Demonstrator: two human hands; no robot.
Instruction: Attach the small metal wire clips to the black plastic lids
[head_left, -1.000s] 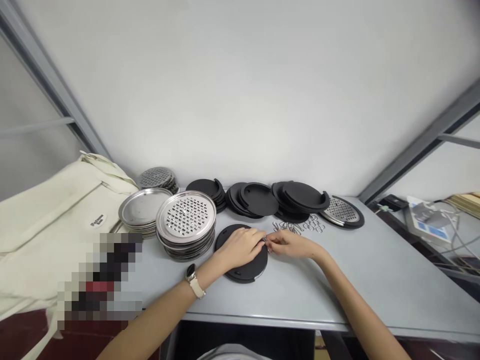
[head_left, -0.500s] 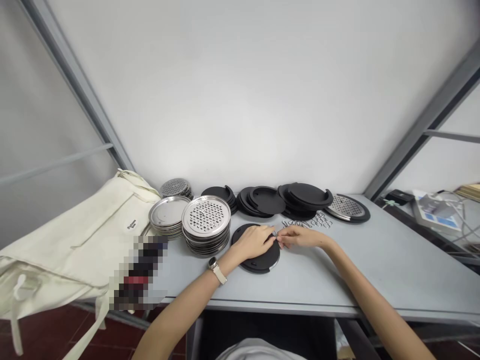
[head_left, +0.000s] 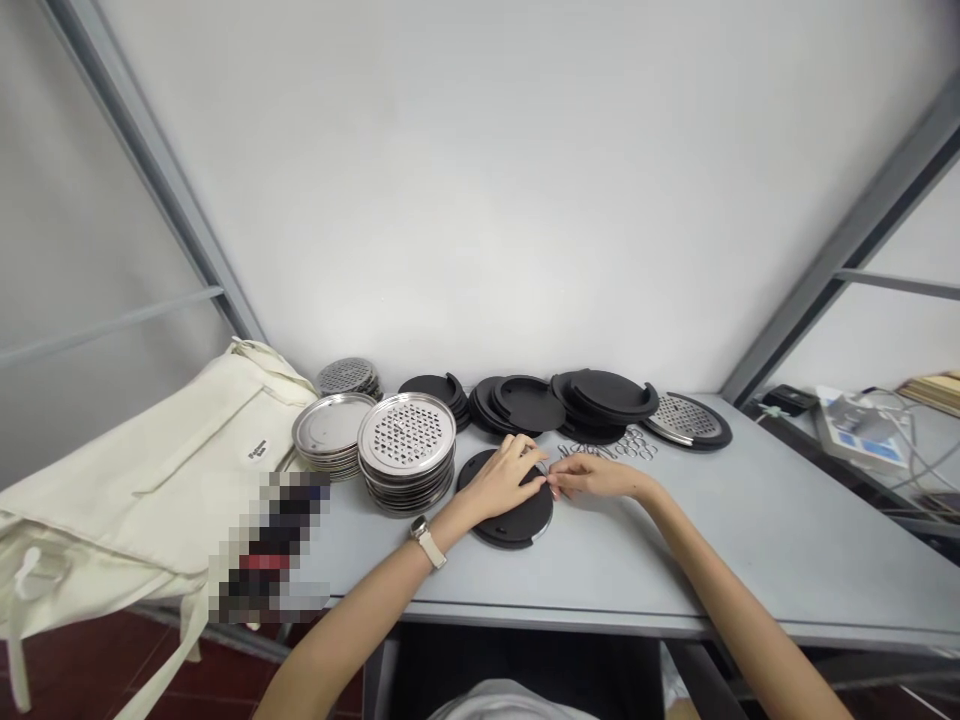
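Observation:
A black round disc with a silver metal edge lies flat on the table in front of me. My left hand rests across its top, fingers bent, with thumb and fingertips at the disc's right edge. There my right hand meets it, thumb and forefinger pinched on a small metal ring, mostly hidden by the fingers. Loose metal rings are scattered just behind my right hand. Left of the disc stands a stack of round metal grater plates.
Plain metal discs and more grater plates are stacked at the left. Black discs are piled along the wall, near a black-rimmed grater. A cream bag covers the table's left end. Cables lie far right.
Both hands stay at the disc's right edge. The left fingers have lifted and bent slightly. The whole view has shifted a little.

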